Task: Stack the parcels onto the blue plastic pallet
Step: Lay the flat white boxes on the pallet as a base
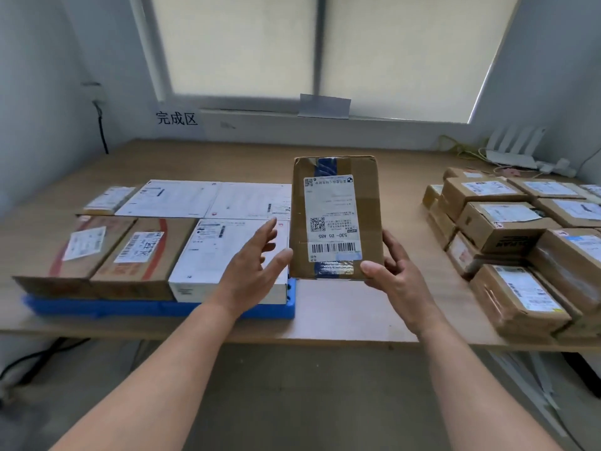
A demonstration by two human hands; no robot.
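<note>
A brown cardboard parcel (336,219) with a white shipping label and blue tape is held up above the wooden table, label facing me. My right hand (395,275) grips its lower right corner, thumb on the front. My left hand (255,265) is open with fingers spread, its thumb tip at the parcel's lower left edge. The blue plastic pallet (156,309) lies at the left of the table, covered by one layer of flat parcels: brown boxes (97,252) at the front left, white boxes (211,252) beside them and behind.
A pile of brown parcels (514,236) fills the right side of the table (351,314). A white router (514,148) and cables sit at the back right. A sign with characters hangs on the wall below the window. Cables run under the table.
</note>
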